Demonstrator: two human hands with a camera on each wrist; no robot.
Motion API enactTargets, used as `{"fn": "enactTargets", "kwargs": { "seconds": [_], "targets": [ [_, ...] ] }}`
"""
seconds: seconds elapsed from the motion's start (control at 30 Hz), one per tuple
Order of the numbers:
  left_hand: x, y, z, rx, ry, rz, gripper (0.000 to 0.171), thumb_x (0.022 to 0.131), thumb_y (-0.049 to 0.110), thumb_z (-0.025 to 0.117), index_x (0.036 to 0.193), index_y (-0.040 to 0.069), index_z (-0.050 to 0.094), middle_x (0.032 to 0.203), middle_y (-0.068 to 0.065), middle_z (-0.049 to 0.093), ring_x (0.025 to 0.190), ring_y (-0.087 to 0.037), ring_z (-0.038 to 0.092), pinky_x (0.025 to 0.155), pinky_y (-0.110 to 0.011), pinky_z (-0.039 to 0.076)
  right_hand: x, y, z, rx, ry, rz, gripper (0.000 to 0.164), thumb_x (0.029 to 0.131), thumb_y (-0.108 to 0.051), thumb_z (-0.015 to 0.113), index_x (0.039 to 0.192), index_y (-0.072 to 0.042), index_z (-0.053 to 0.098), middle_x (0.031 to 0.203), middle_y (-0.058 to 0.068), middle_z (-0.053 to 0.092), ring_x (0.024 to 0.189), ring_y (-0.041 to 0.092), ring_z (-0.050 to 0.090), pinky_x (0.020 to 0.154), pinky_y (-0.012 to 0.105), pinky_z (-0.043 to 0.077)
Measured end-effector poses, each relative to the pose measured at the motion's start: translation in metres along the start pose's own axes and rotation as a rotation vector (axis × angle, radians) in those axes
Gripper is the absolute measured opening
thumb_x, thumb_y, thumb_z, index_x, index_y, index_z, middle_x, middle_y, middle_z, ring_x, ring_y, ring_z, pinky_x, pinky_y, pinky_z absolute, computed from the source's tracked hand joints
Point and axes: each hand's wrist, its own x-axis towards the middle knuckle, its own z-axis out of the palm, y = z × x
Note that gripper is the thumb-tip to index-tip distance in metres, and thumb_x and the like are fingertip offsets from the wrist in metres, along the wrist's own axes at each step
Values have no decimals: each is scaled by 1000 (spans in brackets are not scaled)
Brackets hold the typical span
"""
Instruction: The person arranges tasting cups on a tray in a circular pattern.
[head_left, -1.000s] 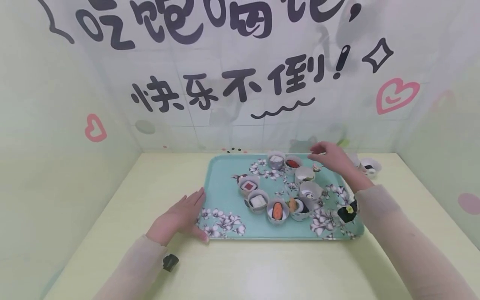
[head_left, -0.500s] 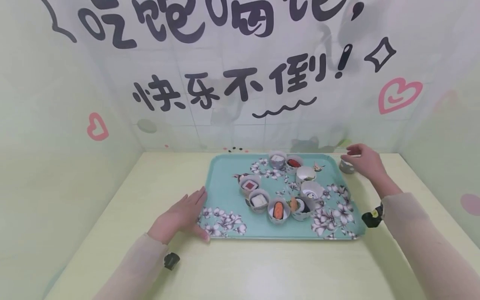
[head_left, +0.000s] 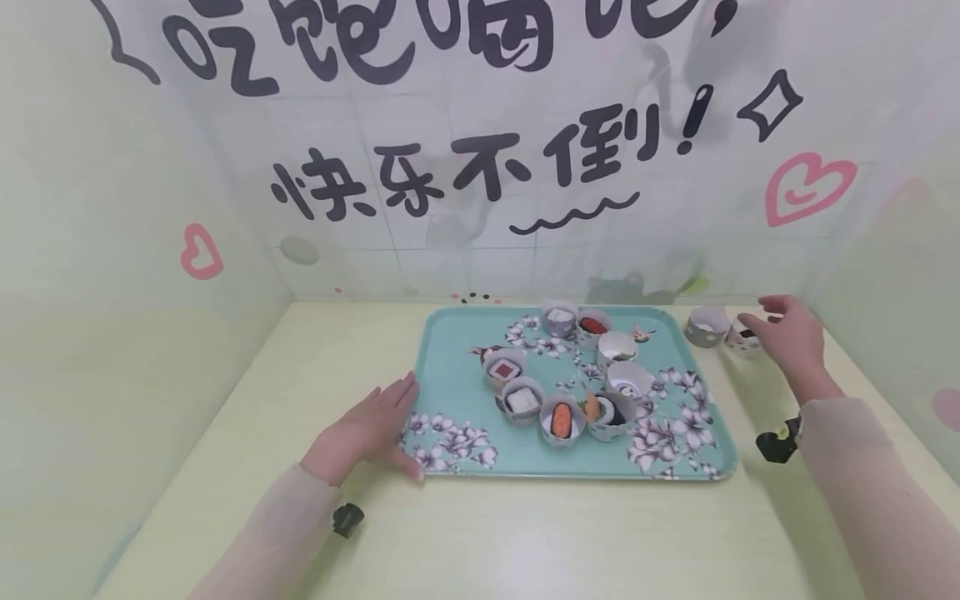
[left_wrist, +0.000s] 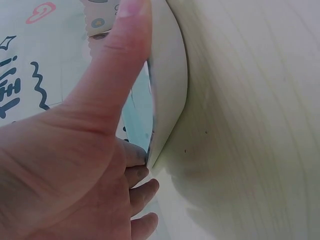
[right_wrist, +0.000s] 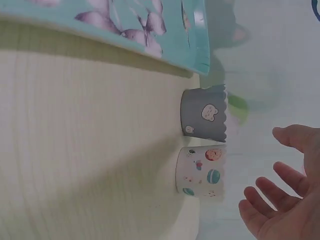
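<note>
My left hand (head_left: pixel 367 429) rests at the near left corner of a teal floral tray (head_left: pixel 453 337). In the left wrist view its straight thumb (left_wrist: pixel 117 62) lies along the tray's rim, with the other fingers at the adjoining side. Off the tray at the back right stand a grey paper baking cup (right_wrist: pixel 202 117) and a white patterned baking cup (right_wrist: pixel 200 172), side by side. My right hand (head_left: pixel 797 346) hovers by the white cup, its fingers spread and apart from it in the right wrist view. Something dark shows inside that cup.
Several more paper cups stand on the tray, holding what look like sushi pieces, such as an orange-topped piece (head_left: pixel 561 421), a red-topped piece (head_left: pixel 592 326) and a white piece (head_left: pixel 521 402). A printed wall (head_left: pixel 487 275) closes off the table's (head_left: pixel 525 533) back edge.
My right hand has moved right, from above the tray's back right part, past the grey cup, to the white cup. My left hand has stayed at the tray corner.
</note>
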Motion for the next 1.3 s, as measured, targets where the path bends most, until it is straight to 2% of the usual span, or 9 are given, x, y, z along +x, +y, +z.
{"fn": "enactTargets", "kwargs": {
  "seconds": [0.07, 0.23, 0.57, 0.73, 0.83, 1.0, 1.1, 1.3],
  "targets": [
    [0, -1, 0, 3, 3, -1, 134, 62, 57, 86, 154, -11, 17, 165, -28, 10, 153, -44, 16, 127, -58, 16, 2, 5, 0, 22, -11, 15, 71, 100, -39, 52, 149, 9, 31, 152, 36, 34, 137, 54, 37, 109, 64, 40],
    [2, -3, 3, 9, 4, -5, 135, 62, 59, 86, 155, -10, 17, 165, -27, 9, 153, -43, 16, 127, -57, 16, 4, 15, 1, 62, -58, 31, 83, 99, -40, 56, 153, 10, 18, 155, 39, 23, 140, 57, 29, 111, 67, 35],
    [3, -3, 4, 3, -6, -12, 136, 61, 60, 85, 155, -9, 15, 166, -25, 8, 154, -42, 15, 128, -55, 15, 9, 29, 6, 50, -140, 77, 92, 97, -38, 58, 152, 15, 6, 155, 42, 15, 139, 61, 23, 116, 68, 28],
    [2, -2, 4, 9, -8, -17, 136, 61, 60, 85, 156, -8, 16, 166, -24, 8, 154, -41, 14, 128, -55, 15, 13, 36, 8, 0, -150, 88, 87, 97, -35, 58, 149, 19, 14, 149, 46, 23, 135, 60, 30, 113, 67, 32],
    [2, -2, 4, 11, -3, -16, 136, 61, 60, 85, 155, -9, 16, 166, -25, 9, 154, -41, 15, 128, -55, 16, 16, 39, 9, -26, -142, 75, 81, 96, -34, 58, 145, 21, 23, 144, 46, 31, 126, 58, 38, 105, 65, 38],
    [3, -3, 5, 19, -2, -18, 136, 61, 60, 85, 156, -8, 16, 166, -24, 9, 154, -41, 14, 128, -55, 16, 17, 41, 9, -15, -122, 79, 77, 96, -33, 59, 143, 20, 29, 141, 44, 36, 119, 54, 43, 88, 51, 45],
    [3, -3, 5, 22, 2, -18, 137, 60, 61, 85, 156, -8, 16, 166, -24, 9, 154, -41, 15, 128, -55, 16, 17, 40, 8, -7, -117, 84, 75, 97, -34, 58, 142, 19, 30, 140, 43, 37, 118, 54, 44, 85, 47, 45],
    [1, -1, 3, 24, -1, -21, 137, 60, 62, 85, 155, -9, 16, 166, -25, 10, 154, -41, 15, 127, -55, 16, 13, 40, 7, -8, -133, 106, 75, 99, -35, 55, 144, 19, 29, 143, 43, 34, 125, 56, 39, 94, 58, 44]
  ]
}}
